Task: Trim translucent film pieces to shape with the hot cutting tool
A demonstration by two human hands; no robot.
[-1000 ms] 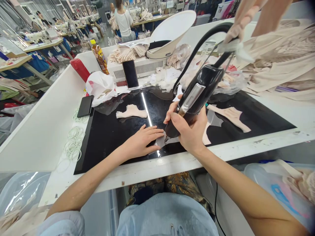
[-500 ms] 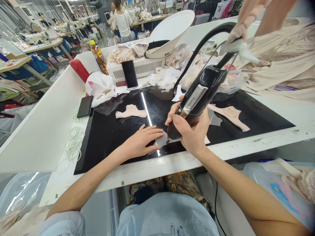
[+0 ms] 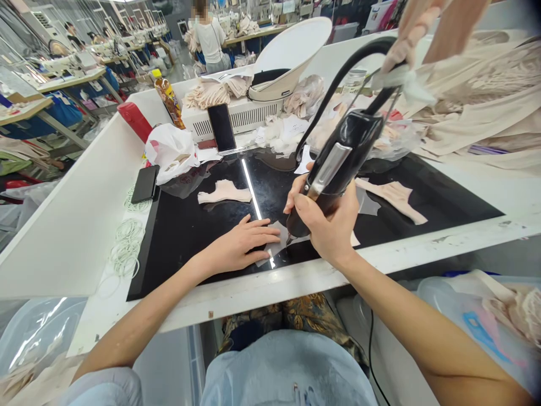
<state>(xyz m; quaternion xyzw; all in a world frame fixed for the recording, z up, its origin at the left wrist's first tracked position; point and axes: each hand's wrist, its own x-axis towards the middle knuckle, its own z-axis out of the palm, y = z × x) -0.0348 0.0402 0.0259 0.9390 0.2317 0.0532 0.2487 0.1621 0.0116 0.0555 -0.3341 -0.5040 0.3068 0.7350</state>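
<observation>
My right hand (image 3: 329, 220) is wrapped round a black, corded hand tool (image 3: 338, 163) with a metal lever along its side. The tool leans, its narrow metal tip down at a thin translucent piece (image 3: 276, 234) on the glossy black board (image 3: 181, 242). Flat on the board and the left edge of that piece lies my left hand (image 3: 240, 245), fingers stretched out and holding nothing. Beyond my left hand is a beige fabric piece (image 3: 224, 192). Another beige fabric piece (image 3: 395, 197) lies right of my right hand, which partly hides the translucent piece.
A thick black cable (image 3: 333, 93) arches from the tool to a beige cloth tie above. At the back stand a phone (image 3: 221, 128), a bottle (image 3: 168, 101) and a white visor (image 3: 291, 56). Left lie another phone (image 3: 145, 184) and pale green rings (image 3: 125, 248). Beige fabric (image 3: 486, 101) is heaped right.
My left hand has slid slightly left and its fingertips have drawn back, so more of the translucent piece shows. My right hand and the tool are nearly where they were.
</observation>
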